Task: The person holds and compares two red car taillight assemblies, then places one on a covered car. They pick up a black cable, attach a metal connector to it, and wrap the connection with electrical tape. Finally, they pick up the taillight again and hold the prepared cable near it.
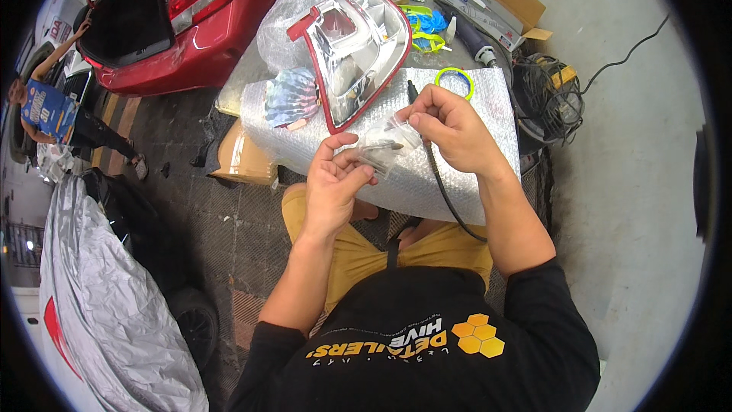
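Observation:
Between my two hands is a small clear plastic bag (pixel 379 149) with a few thin dark pieces inside, too small to name. My left hand (pixel 333 187) holds its lower left side between thumb and fingers. At the upper right corner, my right hand (pixel 455 131) pinches the bag's edge. Just beyond lies a car tail light (pixel 358 49) with a red rim and silvery inside. A black flexible cable with a slim handpiece (pixel 436 168) runs beneath my right hand. All this is over a table covered in silver bubble foil (pixel 427 197).
A yellow-green ring (pixel 455 83), a tie-dyed cloth (pixel 292 98), a dark power tool (pixel 471 38) and an open cardboard box (pixel 496 0) lie on the table. Coiled cables (pixel 553 99) hang at its right. A red car (pixel 175 23) and another person (pixel 49 107) are at left.

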`<state>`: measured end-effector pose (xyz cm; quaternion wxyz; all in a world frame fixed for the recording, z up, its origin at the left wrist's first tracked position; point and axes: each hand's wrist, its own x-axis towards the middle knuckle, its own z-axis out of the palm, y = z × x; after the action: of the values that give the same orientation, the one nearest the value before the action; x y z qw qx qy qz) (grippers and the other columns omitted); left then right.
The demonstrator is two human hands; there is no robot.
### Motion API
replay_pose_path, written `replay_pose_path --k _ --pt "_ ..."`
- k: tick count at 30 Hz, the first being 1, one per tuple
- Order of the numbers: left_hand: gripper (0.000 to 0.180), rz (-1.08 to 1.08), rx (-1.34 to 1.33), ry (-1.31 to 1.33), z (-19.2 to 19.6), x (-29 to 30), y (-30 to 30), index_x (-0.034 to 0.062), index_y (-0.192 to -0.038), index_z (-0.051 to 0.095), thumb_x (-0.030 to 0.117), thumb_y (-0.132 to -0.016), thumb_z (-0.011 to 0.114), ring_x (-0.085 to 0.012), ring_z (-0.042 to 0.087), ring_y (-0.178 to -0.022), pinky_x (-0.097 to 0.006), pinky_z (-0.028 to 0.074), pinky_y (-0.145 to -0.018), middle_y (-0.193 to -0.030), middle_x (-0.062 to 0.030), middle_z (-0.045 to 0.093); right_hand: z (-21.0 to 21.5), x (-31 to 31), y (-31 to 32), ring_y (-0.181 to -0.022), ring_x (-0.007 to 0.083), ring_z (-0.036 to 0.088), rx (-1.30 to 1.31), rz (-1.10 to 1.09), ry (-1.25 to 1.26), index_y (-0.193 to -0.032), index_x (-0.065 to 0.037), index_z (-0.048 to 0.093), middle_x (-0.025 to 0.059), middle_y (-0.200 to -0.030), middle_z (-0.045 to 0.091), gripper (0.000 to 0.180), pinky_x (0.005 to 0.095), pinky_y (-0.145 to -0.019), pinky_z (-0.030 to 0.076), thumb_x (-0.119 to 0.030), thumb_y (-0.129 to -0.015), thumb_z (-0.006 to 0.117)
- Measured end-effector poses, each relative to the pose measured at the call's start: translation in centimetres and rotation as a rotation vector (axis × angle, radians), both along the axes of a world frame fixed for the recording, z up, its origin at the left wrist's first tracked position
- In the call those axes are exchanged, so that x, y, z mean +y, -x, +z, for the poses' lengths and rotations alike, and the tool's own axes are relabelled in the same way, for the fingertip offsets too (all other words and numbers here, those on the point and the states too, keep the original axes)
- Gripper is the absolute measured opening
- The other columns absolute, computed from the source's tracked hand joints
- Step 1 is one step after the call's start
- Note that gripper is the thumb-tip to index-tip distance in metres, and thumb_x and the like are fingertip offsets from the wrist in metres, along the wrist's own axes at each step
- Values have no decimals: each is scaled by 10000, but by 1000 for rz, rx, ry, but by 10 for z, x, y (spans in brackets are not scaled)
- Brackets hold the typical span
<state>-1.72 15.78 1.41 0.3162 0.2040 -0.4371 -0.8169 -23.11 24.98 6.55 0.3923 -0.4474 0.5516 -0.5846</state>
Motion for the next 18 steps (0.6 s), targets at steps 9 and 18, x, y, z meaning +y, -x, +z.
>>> replay_pose_path --k 9,18 --pt "458 14 57 -51 -4 3 7 16 -1311 474 -115 -901 630 -169 676 -944 -303 566 -784 -1104 -126 694 7 2 -9 -745 34 523 0 -14 -76 -926 -17 603 -20 -811 622 127 222 -644 436 -119 -942 676" --pt "530 30 127 -52 -16 5 10 53 -1328 473 -122 -873 681 -198 664 -1077 -316 562 -916 -1259 -125 630 -3 -2 -12 -712 72 517 113 -146 -23 -861 4 635 4 -765 617 139 262 -618 436 -110 -852 712"
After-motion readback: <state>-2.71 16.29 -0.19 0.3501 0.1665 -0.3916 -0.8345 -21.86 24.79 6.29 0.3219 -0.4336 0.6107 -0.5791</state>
